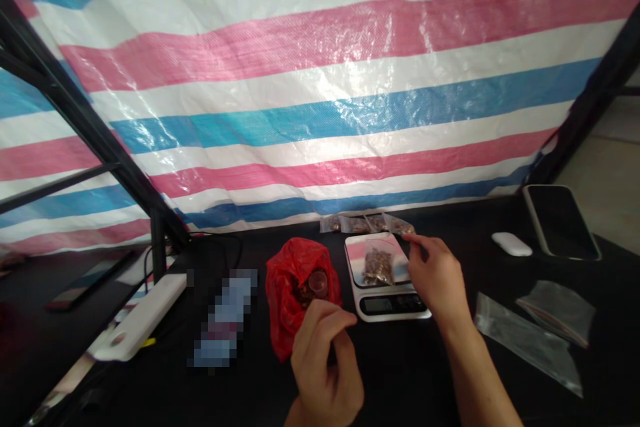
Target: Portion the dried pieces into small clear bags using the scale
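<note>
A small clear bag of brown bits [379, 265] lies on the plate of a white kitchen scale [353, 293]. My right hand [437, 277] is at the scale's right side, index finger and thumb apart, its fingertips close to the row of small filled bags [377, 223] behind. Whether it touches one I cannot make out. In front of the scale hovers my left hand [327, 360], loosely curled, with nothing visible in it. Just beyond it stands an open red plastic bag [280, 293] holding brown bits and a small clear cup [319, 283].
Two clear empty bags, a long bag [530, 343] and a wider bag [557, 310], lie at right. Behind them are a phone [563, 221] and a white earbud case [511, 244]. A white power strip [145, 317] sits left. A striped tarp [320, 107] hangs behind the black table [400, 373].
</note>
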Demonstrator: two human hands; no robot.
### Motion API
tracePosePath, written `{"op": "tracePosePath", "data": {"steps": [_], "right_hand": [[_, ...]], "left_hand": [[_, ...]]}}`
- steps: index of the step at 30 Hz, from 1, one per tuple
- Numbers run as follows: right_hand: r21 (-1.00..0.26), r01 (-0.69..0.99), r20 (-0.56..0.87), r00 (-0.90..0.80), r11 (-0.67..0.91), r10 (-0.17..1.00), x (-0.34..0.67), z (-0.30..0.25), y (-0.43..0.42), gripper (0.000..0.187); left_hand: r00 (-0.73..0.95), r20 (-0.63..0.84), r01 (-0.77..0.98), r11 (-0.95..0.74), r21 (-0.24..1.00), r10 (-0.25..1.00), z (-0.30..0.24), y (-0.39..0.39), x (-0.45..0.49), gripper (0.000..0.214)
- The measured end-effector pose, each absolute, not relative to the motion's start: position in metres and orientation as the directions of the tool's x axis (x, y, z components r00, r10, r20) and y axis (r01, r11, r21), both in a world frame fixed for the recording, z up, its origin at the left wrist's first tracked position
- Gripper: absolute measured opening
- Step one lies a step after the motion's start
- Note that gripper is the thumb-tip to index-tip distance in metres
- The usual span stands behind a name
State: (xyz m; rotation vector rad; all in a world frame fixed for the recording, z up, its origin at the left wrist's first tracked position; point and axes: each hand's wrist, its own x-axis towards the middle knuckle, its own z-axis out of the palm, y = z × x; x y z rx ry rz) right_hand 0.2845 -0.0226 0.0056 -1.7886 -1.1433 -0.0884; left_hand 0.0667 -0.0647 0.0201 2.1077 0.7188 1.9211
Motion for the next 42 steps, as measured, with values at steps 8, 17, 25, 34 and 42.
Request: {"op": "tracePosePath", "data": {"steps": [8,17,25,34,42], "right_hand": [[-0.578,0.81,0.561,0.486,-0.103,0.67,0.278,-0.005,-0.012,0.043],[-0.546,0.803,0.439,0.516,-0.238,0.736,0.264,-0.011,-0.005,0.033],[-0.829,0.428,0.45,0.126,0.361,0.884,0.236,0.044,-0.021,0.024],[-0.89,0.376,0.34,0.173,0.257,0.924,0.181,0.05,-0.018,0.033],[-0.821,0.54,0.382,0.282,0.183,0.88,0.166,0.046,-0.01,0.022]], "left_hand": [[-0.009,0.892,0.244,-0.864,0.44,0.452,0.025,-0.064,0.053,0.027],[-0.118,0.884,0.291,-0.835,0.466,0.452,0.027,-0.078,0.056,0.03],[-0.262,0.409,0.149,-0.382,0.912,0.874,0.015,-0.085,0.077,0.028],[-0.106,-0.233,-0.417,0.169,0.893,0.967,-0.002,-0.061,0.091,0.049],[0.202,-0.257,-0.606,0.326,0.726,0.945,0.008,-0.053,0.08,0.05]]}}
